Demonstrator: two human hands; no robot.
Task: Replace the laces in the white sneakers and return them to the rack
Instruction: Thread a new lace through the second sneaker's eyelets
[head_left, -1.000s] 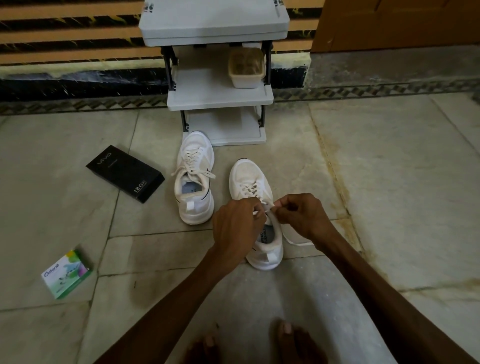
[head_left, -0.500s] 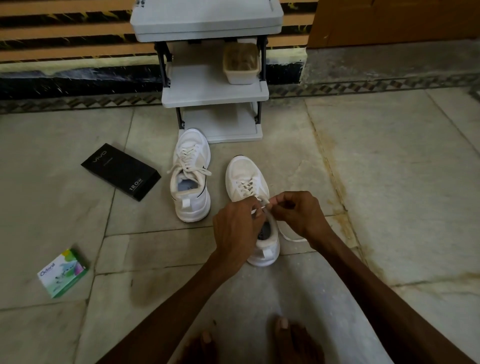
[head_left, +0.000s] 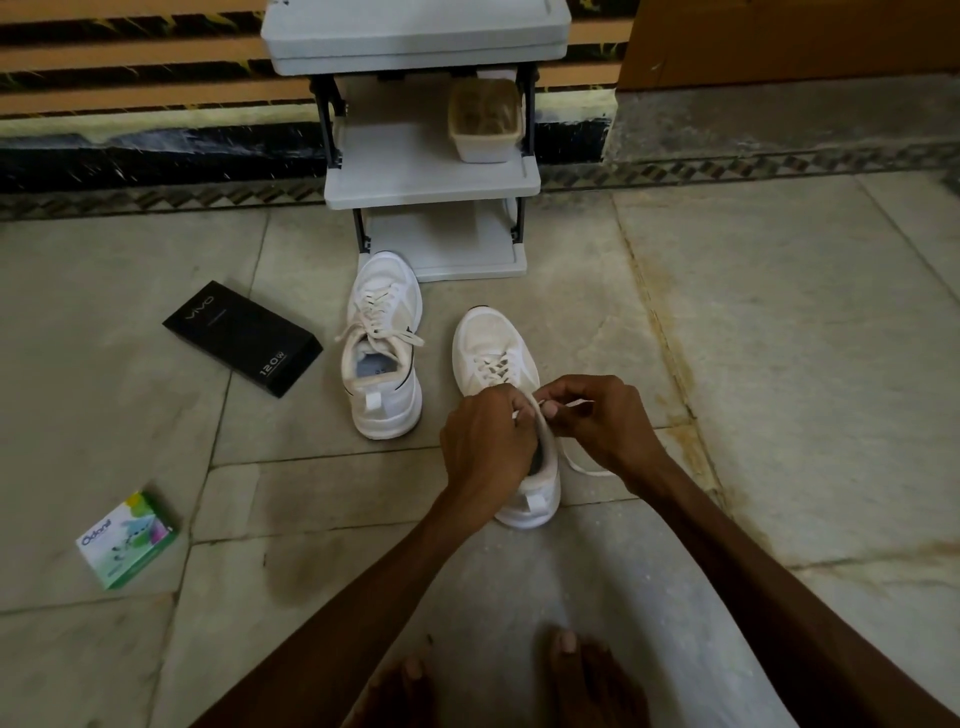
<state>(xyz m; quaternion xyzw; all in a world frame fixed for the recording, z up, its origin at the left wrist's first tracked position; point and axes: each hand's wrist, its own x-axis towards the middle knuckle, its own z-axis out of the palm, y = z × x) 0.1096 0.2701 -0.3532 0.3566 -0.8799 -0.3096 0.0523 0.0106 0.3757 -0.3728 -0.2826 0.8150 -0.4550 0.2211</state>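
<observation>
Left hand (head_left: 485, 441): pinches lace (head_left: 493, 366) above near sneaker's (head_left: 488, 332) collar, hiding upper eyelets.
Right hand (head_left: 597, 421): pinches the lace too; its end unclear.
Other sneaker (head_left: 384, 301): beside it on floor (head_left: 779, 364), before rack (head_left: 431, 171).

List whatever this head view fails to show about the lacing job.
Head view:
Upper eyelets of the nearer white sneaker: covered by the left hand and right hand.
Far end of the white lace: runs under the right wrist.
Contents of the beige plastic tub on the grey plastic rack: dim, blurred.
Rack's top: cut by the upper edge.
Small print on the green-and-white carton: too small.
</observation>
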